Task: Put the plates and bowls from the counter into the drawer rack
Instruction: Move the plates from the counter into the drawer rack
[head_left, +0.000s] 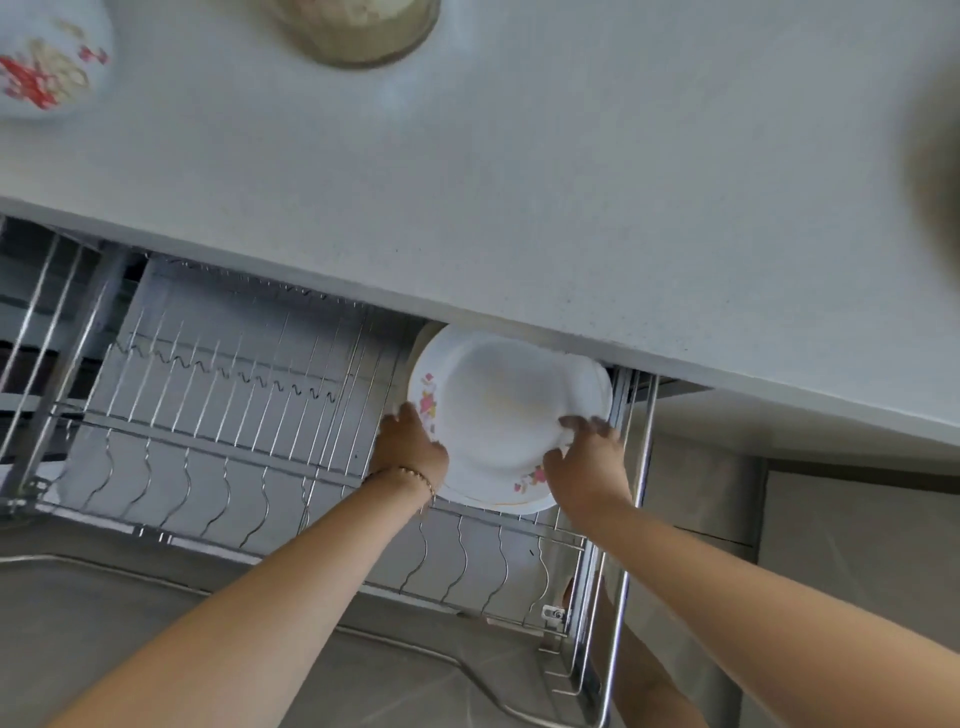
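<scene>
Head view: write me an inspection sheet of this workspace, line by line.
Surface: pale counter, mostly bare.
Job's things: white flowered plates at the right end of the wire drawer rack, partly under the counter edge; other slots look empty. Flowered dish and a blurred bowl on the counter.
Clutter: blurred dark shape at the right edge, unidentifiable.
Grippers: left hand and right hand both grip the plates' near rim.
Cables: nothing seen.
Surroundings: cabinet fronts to the right; grey floor below.
</scene>
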